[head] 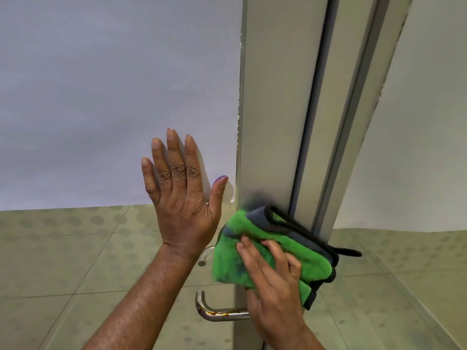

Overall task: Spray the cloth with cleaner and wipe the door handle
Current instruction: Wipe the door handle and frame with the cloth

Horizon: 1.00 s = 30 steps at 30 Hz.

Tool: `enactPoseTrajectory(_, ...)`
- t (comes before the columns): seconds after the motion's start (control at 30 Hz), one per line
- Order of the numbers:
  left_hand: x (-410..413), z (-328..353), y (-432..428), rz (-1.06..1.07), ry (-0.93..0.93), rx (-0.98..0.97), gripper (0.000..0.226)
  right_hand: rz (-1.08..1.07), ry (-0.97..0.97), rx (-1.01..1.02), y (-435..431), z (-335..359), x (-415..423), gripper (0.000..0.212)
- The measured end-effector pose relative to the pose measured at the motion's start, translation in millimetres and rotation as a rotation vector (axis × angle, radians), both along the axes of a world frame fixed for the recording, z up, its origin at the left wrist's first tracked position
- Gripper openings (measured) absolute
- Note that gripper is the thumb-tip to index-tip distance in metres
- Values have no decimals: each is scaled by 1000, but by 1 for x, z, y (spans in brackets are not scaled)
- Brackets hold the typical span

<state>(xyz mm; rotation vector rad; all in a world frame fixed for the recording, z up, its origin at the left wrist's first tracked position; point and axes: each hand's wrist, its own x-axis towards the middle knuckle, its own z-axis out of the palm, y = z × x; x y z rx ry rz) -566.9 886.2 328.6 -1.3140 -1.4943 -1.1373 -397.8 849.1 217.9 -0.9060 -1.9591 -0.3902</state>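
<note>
The cloth [275, 251] is green with a grey side and a black stitched border, and it is folded into several layers. It is pressed against the lower part of the metal door frame [275, 122], above the door handle [217, 311] and apart from it. The right hand [273, 281] holds the cloth from below, with the fingers [255, 253] laid flat over the green face and the thumb side hidden behind the fabric, so the hand is partly closed around the folded bundle. The left part of the cloth looks blurred. The door handle is a curved steel lever that comes out to the left of the frame, just under the right hand; it carries some brown, rust-like spots near its bend, and its inner end is hidden behind the right hand. The left hand [182, 193] is fully open, with the fingers straight and spread, the palm laid against the frosted glass panel [113, 97] of the door and holding nothing. The bare forearm goes down to the lower left corner. Under the frosted part the glass is clear, and through it the tiled floor [63, 261] with round grey dots is visible. To the right of the frame there is a pale wall [417, 147].
</note>
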Motion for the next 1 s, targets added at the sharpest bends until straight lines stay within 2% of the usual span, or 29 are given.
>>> enactPoseTrajectory(0.17,-1,-1,1,4,-1,4,76,32,-122,-126,-5,-23,9,70)
enactPoseTrajectory(0.43,-1,-1,1,3,-5,4,75,86,-156,-205,-7,-37,17,62)
enactPoseTrajectory(0.57,-1,-1,1,7,-6,3,76,110,-166,-238,-8,-37,19,65)
enactPoseTrajectory(0.87,0,0,2,5,-2,9,75,79,-97,-278,-13,-35,16,63)
enactPoseTrajectory(1.0,0,0,1,5,-6,0,75,11,-27,-339,-15,-23,12,49)
